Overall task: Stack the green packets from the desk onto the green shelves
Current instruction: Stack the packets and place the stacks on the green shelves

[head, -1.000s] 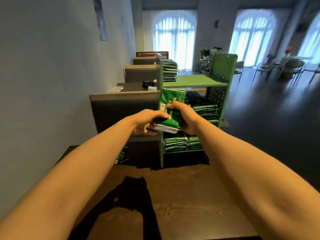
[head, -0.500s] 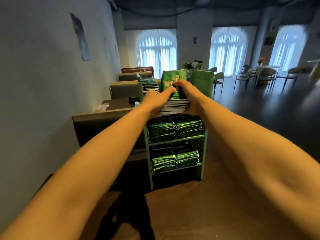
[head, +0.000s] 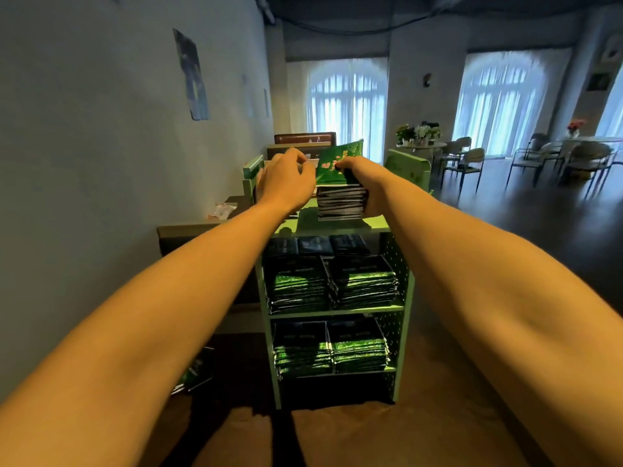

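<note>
Right hand (head: 365, 187) clasps the stack of glossy green foil packets (head: 340, 204) by its side; likely light, slippery. Left hand (head: 285, 179) curls alongside, grip unclear.

I record two uncovered limbs. The bare left forearm (head: 151, 315) is smooth and tapers to a narrow wrist. The bare right forearm (head: 488, 298) shows a faint muscle crease. The left hand (head: 285, 178) and right hand (head: 365, 183) are bare; nails too small to judge.
</note>
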Demonstrator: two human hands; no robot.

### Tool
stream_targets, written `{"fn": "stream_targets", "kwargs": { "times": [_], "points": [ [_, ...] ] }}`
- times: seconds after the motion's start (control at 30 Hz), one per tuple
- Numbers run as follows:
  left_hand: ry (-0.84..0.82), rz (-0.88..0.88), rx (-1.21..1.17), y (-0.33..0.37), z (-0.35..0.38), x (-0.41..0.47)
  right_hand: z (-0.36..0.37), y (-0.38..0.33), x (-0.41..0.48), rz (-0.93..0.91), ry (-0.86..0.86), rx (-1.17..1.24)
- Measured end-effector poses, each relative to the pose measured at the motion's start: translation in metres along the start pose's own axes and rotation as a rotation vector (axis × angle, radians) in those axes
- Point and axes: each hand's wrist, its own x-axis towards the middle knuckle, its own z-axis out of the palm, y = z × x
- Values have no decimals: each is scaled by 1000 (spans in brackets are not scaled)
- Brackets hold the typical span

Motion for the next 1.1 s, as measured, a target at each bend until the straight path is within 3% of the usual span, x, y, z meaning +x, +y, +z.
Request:
{"fn": "stream_targets", "kwargs": {
  "times": [0.13, 0.43, 0.67, 0.87, 1.1],
  "points": [
    [6, 41, 281, -16, 10, 16, 6, -5, 35, 32, -65, -43],
    [-100, 158, 585, -34, 19, 20, 26, -7, 73, 46, -139, -193],
    [-108, 214, 785, -41, 25, 25, 31, -18, 76, -52, -62, -411],
    [-122, 223, 790, -43, 27, 28, 24, 0, 94, 35, -152, 24],
    [-114, 200, 745, -44, 26, 32, 30, 4, 94, 25, -128, 27]
  ]
}}
